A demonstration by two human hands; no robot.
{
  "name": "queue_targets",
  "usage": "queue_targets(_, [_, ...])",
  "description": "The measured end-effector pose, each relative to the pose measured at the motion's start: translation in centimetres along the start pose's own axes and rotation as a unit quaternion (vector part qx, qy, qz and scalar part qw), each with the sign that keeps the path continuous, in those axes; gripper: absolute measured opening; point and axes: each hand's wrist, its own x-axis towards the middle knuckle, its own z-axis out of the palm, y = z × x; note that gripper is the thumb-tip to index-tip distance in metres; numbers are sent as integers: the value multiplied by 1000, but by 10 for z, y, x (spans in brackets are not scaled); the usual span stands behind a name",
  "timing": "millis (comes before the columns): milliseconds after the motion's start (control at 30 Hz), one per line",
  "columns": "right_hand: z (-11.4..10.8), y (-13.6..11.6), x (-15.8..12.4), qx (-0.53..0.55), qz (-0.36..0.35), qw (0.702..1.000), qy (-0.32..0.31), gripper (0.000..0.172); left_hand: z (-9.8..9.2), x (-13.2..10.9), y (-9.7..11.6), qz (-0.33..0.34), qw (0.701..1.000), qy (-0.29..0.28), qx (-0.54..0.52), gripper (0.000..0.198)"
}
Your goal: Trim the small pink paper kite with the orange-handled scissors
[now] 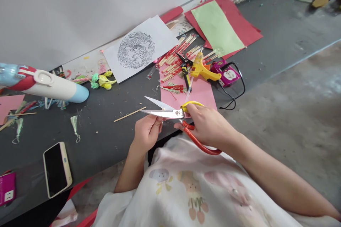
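My right hand [206,124] grips a pair of scissors [170,114] with one yellow and one red handle; the blades point left and are spread apart. Just below the blades, my left hand [146,132] is closed in a pinch. Whatever lies between its fingertips is too small and hidden to name. A thin wooden stick [129,114] rests on the table to the left of the blades. Beyond the scissors lies a pink sheet [205,95], carrying a yellow glue gun [204,69], yellow-and-black pliers [185,72] and a red-and-green tassel [173,88].
Wrapped chopsticks [177,56] are heaped behind, near a white sheet with a printed dragon [137,48]. Red and green paper [217,26] lies at the back. A purple box with a black cable [226,73] stands right. Leftward are a bottle [58,86], a phone [57,170] and a pale tassel [75,127].
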Motion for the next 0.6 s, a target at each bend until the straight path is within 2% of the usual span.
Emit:
queue_targets(200, [2, -2, 0, -3, 16, 1000, 2, 44, 0, 2, -2, -14, 1000, -3, -24, 28])
queue_targets(367, [5, 4, 2, 26, -41, 999, 26, 49, -2, 2, -8, -56, 994, -39, -88, 36])
queue_targets(500, [6, 8, 2, 32, -78, 996, 36, 52, -3, 1, -12, -113, 966, -67, -221, 34])
queue_targets(600, [4, 8, 3, 30, -96, 994, 35, 50, -4, 1, -14, -142, 944, -92, -284, 34])
